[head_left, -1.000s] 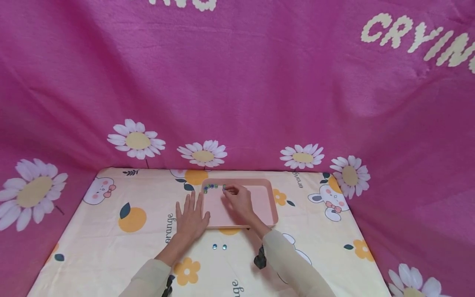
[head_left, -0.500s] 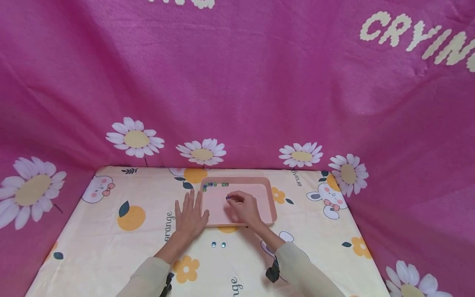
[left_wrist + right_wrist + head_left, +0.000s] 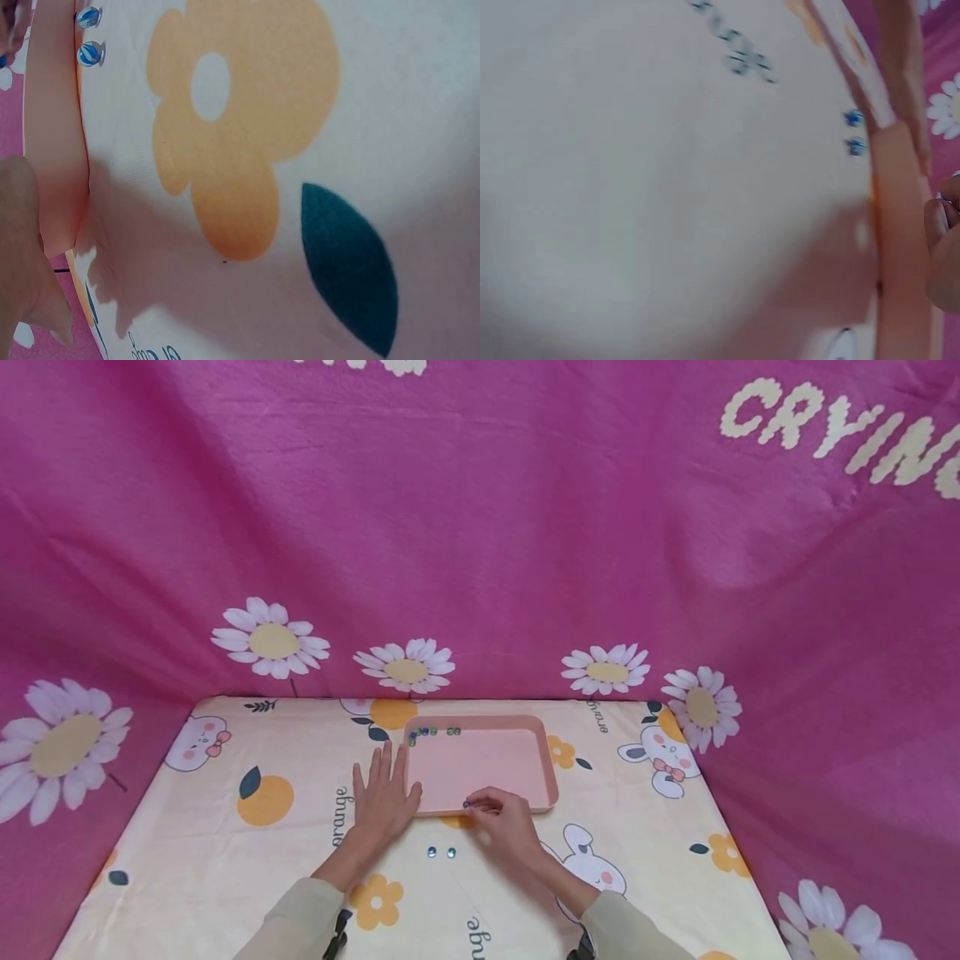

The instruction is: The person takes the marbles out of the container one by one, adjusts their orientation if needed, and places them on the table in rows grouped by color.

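A pink rectangular tray [image 3: 491, 768] lies on the printed cloth. Several green and blue marbles [image 3: 425, 732] sit along its far left corner, and a pair of greenish marbles [image 3: 453, 732] stands a bit to their right. Over the tray's front rim my right hand [image 3: 508, 831] pinches a dark blue marble [image 3: 467, 804] between thumb and fingertips. My left hand [image 3: 384, 802] rests, fingers spread, against the tray's left side. Two blue-and-white marbles [image 3: 91, 52] lie side by side on the cloth in front of the tray, also seen as blurred marbles [image 3: 855, 146] in the right wrist view.
The cloth [image 3: 225, 877] has orange, flower and rabbit prints and covers the table. A magenta curtain [image 3: 480, 543] with daisies hangs behind it and along both sides. The tray's raised front wall [image 3: 56, 142] stands between its inside and the two loose marbles.
My right hand has moved from the tray's far edge toward me to the front rim, carrying the dark blue marble. The greenish pair stays at the back; my left hand has hardly moved.
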